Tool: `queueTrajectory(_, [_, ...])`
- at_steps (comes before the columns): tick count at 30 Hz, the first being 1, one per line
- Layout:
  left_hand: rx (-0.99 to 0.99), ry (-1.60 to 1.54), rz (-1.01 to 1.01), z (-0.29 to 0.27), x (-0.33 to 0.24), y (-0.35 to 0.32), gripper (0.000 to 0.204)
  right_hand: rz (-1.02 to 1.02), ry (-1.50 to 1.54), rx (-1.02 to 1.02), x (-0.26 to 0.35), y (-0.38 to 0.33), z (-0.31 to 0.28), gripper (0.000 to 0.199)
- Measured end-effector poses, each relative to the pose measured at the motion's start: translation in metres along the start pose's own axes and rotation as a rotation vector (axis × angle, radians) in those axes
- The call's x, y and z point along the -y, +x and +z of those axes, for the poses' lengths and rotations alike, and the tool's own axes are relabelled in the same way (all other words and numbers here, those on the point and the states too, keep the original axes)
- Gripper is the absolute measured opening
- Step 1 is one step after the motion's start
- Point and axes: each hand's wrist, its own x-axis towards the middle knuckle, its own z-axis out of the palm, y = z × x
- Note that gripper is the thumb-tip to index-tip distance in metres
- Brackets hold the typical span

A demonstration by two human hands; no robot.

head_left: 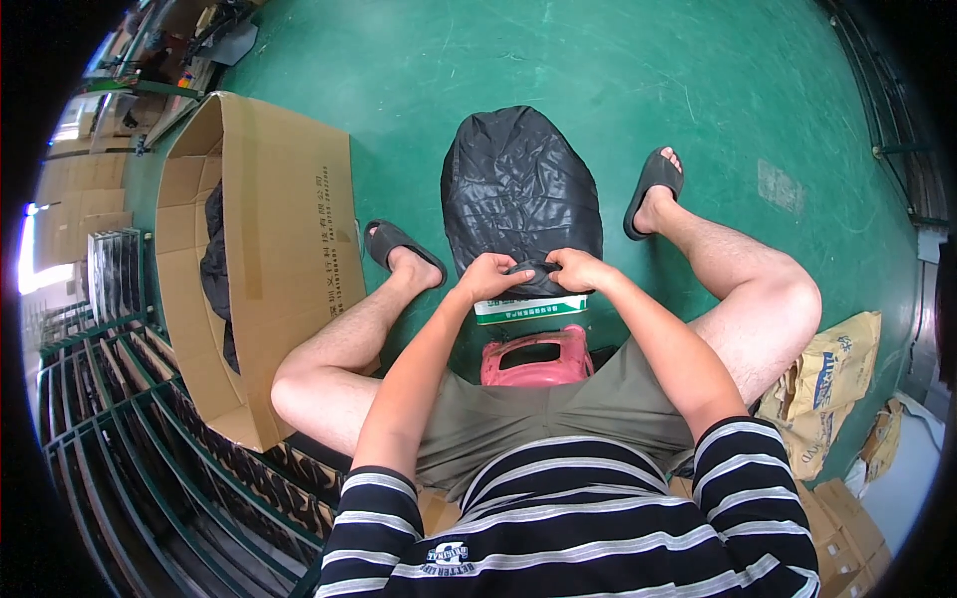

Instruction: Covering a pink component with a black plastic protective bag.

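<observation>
Between my feet stands a large black plastic bag [518,189], its surface wrinkled and shiny. At its near edge my left hand [492,278] is closed, thumb and fingers pinching the left end of a small dark grey piece [535,270]. My right hand [582,272] pinches that piece from the other end. Its kind is hard to tell against the black plastic behind it. Below my hands a white and green printed container edge [528,309] shows from under the bag. Nearer to me is a pink plastic thing [538,359] with a wide slot.
On my left a tall open cardboard box [289,239] holds black plastic [214,259]. Dark green metal racks [150,448] stand beyond it. A brown paper sack [825,379] and cardboard [847,538] lie at my right. The floor [678,80] is green.
</observation>
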Motion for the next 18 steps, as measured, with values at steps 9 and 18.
queueTrajectory(9, [0.017,-0.061,-0.015,-0.002,-0.001,-0.004,0.042,0.045,0.025,0.068,0.009,0.002,-0.005,0.039])
queueTrajectory(18, [-0.064,0.246,0.018,0.002,-0.032,-0.049,0.038,0.086,-0.090,0.097,0.033,-0.014,-0.007,0.038])
